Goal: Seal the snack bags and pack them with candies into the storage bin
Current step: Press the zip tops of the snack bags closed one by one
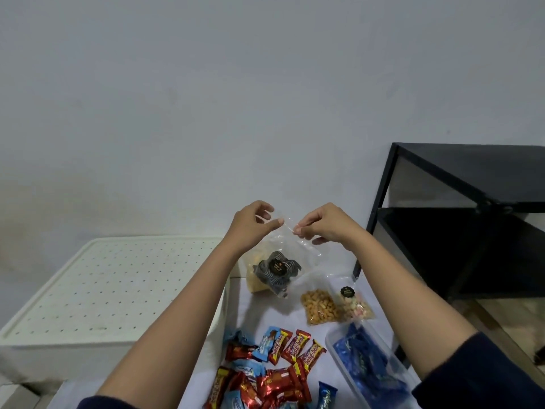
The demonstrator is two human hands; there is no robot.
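I hold a clear zip snack bag [277, 270] up above the table; it has dark striped pieces and a round black label inside. My left hand [250, 224] pinches its top edge on the left, and my right hand [323, 224] pinches the top edge on the right. Behind it a bag of yellow snacks [255, 283] shows partly. On the white table lie a clear bag of peanuts [320, 307] and a bag of pale pink-white bits [356, 307]. Red and blue wrapped candies [274, 370] are heaped at the front. A clear storage bin [339, 348] at the front right holds blue packets.
A white box with a perforated lid [97, 287] stands to the left of the table. A black metal-frame shelf [460, 219] stands at the right against the pale wall. Wooden floor shows at the lower right.
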